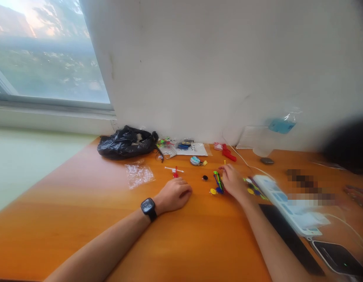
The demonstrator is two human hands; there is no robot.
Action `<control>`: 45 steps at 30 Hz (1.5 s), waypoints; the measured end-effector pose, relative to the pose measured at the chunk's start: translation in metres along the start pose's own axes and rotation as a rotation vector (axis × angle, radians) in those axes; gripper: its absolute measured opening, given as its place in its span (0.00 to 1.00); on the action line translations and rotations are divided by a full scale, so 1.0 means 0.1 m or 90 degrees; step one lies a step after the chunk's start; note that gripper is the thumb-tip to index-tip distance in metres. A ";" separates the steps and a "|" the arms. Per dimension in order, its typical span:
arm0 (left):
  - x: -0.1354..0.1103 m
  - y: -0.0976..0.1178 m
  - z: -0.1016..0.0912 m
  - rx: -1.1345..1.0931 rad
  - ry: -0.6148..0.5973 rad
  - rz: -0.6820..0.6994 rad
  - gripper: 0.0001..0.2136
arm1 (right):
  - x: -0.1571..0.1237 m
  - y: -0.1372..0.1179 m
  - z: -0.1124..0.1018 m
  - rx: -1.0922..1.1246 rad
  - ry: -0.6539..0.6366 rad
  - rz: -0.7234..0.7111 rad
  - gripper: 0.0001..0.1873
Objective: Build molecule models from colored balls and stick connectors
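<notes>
My left hand [174, 194], with a black watch [148, 207] on the wrist, rests on the orange table [81, 203] with its fingers curled in and nothing visible in them. Just beyond it lies a small red and white toy piece [174, 171]. My right hand [232, 181] reaches in from the right with its fingers closed on a small multicoloured plastic toy [218, 183] with green, blue and yellow parts. A little black wheel [205, 178] lies between the two hands.
A black plastic bag [125, 145] sits by the wall. A clear plastic wrapper [138, 174], small packets [193, 149], a red part [229, 153] and a round tin [195, 160] lie further back. A white power strip [287, 203], a phone [336, 258] and cables fill the right side.
</notes>
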State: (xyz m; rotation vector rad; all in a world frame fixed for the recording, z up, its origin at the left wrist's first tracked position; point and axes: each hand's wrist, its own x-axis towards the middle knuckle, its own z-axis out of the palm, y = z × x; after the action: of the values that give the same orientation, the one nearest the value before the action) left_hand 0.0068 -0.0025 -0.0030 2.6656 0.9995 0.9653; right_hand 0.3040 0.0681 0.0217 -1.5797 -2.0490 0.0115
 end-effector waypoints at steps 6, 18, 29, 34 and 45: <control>0.00 0.00 0.01 0.001 -0.003 0.001 0.08 | 0.02 -0.04 0.03 -0.131 -0.031 -0.031 0.08; -0.01 -0.01 0.02 0.000 -0.006 -0.003 0.06 | 0.05 0.01 0.09 -0.177 -0.055 -0.040 0.10; 0.00 0.00 0.00 -0.006 -0.009 -0.002 0.07 | 0.05 -0.08 0.06 -0.157 -0.072 -0.110 0.13; -0.01 -0.01 0.01 0.000 -0.007 -0.002 0.07 | 0.07 -0.10 0.02 -0.060 -0.059 -0.068 0.13; 0.00 0.00 0.01 -0.003 -0.009 -0.007 0.07 | 0.04 -0.08 -0.02 -0.027 -0.117 0.043 0.12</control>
State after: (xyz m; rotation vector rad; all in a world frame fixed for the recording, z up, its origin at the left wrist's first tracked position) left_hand 0.0071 -0.0027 -0.0039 2.6561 1.0071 0.9447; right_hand 0.2969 0.0690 0.0275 -1.7296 -2.1457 0.1431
